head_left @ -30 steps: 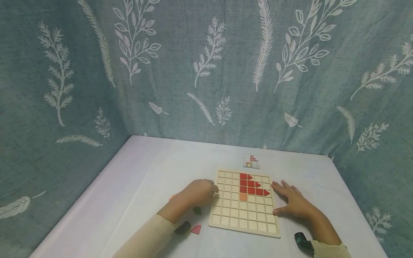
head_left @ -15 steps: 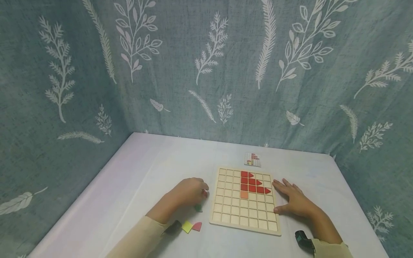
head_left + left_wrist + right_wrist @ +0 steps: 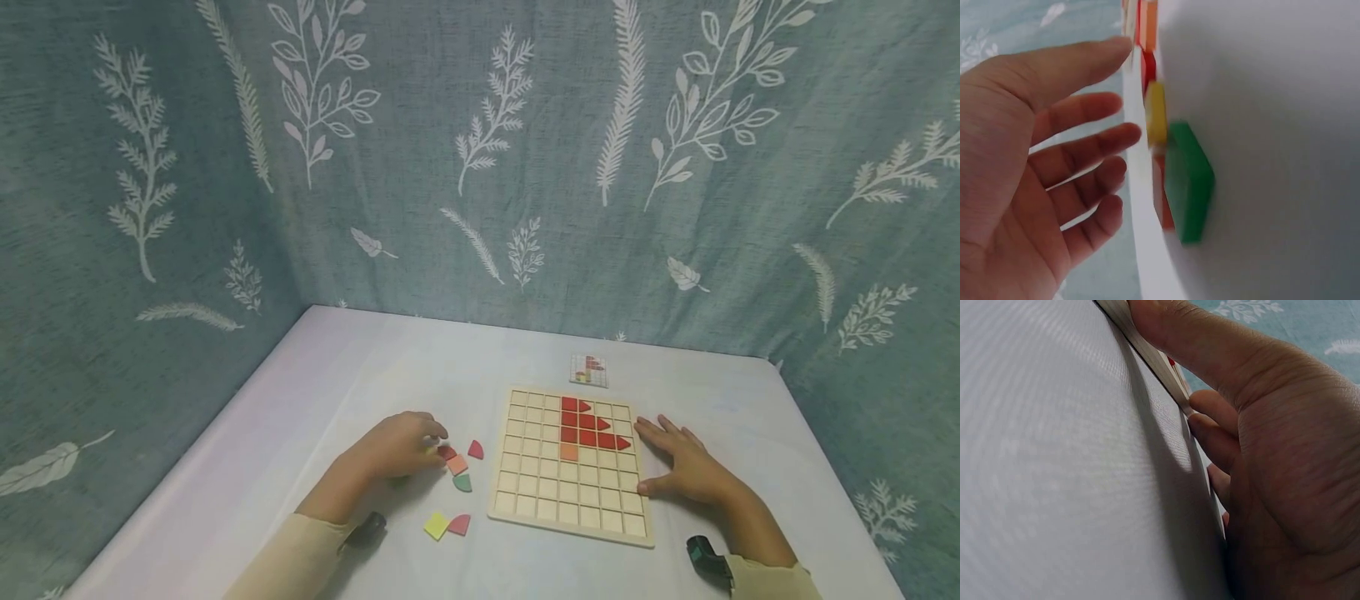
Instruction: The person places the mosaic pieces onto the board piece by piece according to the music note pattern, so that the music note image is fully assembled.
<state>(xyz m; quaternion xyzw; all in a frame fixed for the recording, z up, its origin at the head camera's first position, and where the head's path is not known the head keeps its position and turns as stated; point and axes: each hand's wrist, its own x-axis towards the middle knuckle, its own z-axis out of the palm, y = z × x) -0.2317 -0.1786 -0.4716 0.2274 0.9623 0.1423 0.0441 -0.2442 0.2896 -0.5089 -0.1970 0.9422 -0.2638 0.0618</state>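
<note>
My left hand [image 3: 401,446] is over a cluster of flat coloured pieces left of the board, fingers loosely bent with nothing between them. In the left wrist view a green piece [image 3: 1188,184] and a yellow piece [image 3: 1156,115] lie close before the fingertips. An orange square [image 3: 457,464], a red quarter-round piece [image 3: 476,450] and a green quarter-round piece [image 3: 462,482] show right of that hand. My right hand [image 3: 686,467] rests with spread fingers at the right edge of the wooden grid board [image 3: 517,479]. Red pieces [image 3: 588,437] and one orange square [image 3: 569,452] sit in the board's cells.
A small pattern card [image 3: 588,371] lies behind the board. Nearer the front are a yellow square [image 3: 436,526] and a pink quarter-round piece [image 3: 460,524]. Patterned curtains [image 3: 420,167] stand round the white table [image 3: 360,350].
My left hand has moved left from the board's left edge to the loose pieces, uncovering several. A red piece under its fingers half a second ago now lies free. The right hand stays put.
</note>
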